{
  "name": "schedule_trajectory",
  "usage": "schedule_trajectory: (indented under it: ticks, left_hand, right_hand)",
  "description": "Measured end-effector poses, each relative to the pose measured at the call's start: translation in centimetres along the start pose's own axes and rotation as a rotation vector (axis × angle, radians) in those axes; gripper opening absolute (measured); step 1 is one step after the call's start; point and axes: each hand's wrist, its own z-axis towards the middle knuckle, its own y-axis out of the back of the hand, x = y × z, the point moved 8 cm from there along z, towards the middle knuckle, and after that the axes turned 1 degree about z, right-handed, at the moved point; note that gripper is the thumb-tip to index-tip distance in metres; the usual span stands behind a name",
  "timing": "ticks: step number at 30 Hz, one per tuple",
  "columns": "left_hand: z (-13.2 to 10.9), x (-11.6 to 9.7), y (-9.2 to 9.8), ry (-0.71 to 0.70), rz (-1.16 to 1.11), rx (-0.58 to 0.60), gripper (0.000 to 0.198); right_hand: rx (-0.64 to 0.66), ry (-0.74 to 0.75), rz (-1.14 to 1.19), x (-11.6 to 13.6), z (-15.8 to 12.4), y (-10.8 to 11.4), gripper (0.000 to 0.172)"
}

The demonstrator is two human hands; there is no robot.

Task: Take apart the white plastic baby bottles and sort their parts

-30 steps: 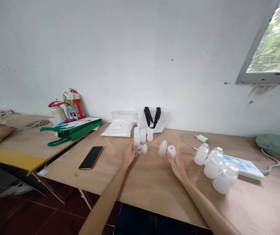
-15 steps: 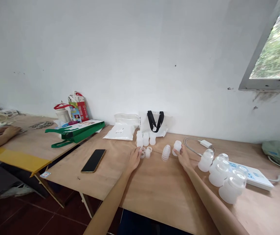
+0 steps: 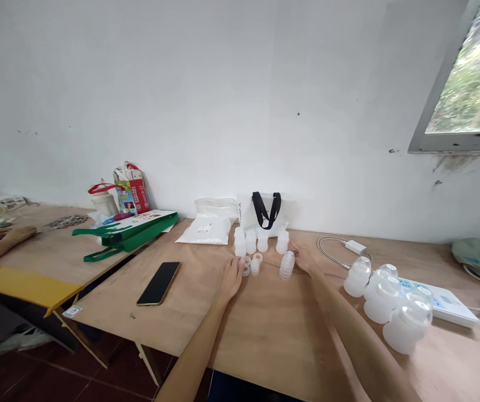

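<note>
Frosted bottle (image 3: 282, 242), small and upright, is standing on the wooden surface (image 3: 265, 340) at ten o'clock from the right hand (image 3: 304, 260), just beside its fingertips. The right hand's grip is looking narrow, but I am not able to tell whether it is touching the bottle or the stack of clear domed caps (image 3: 286, 267) standing at nine o'clock. The left hand (image 3: 233, 277) is lying palm down, its fingertips coming close beside the white rings (image 3: 246, 267) at two o'clock; how wide its grip is, and whether it is holding a ring, I am not able to tell. A stack of translucent ridged pieces (image 3: 255, 266) is standing at three o'clock from the rings. A row of frosted bottles (image 3: 251, 243) is standing at one o'clock from the left hand, in front of a white carrier bag (image 3: 266, 205) with black handles. A white plastic mailer (image 3: 206, 230) is lying at eleven o'clock from that hand, and a smartphone (image 3: 158, 283) at nine. Dome-capped bottles (image 3: 384, 301) are clustering at four o'clock from the right hand, with a power strip (image 3: 449, 308) lying just beyond them at three.
</note>
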Motion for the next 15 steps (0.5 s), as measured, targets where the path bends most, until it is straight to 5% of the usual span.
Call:
schedule_trajectory:
  ticks: [3,7,11,15]
  left_hand:
    - [0.0,-0.4,0.7,0.017,-0.06,-0.035,0.035]
    - [-1.2,-3.2,3.1,0.012,-0.164,-0.29,0.033]
    - [-3.2,-12.0,2.3,-0.306,-0.164,-0.324,0.024]
    - [-4.3,-22.3,-3.0,-0.587,-0.092,-0.056,0.029]
  right_hand:
    - [0.022,0.033,0.02,-0.3,-1.3,0.1,0.049]
    - [-0.033,0.072,0.003,-1.0,-3.5,1.3,0.049]
    - [-0.117,0.114,-0.02,-1.3,-6.0,2.5,0.046]
    - [-0.181,0.2,-0.071,-0.5,-8.0,3.8,0.042]
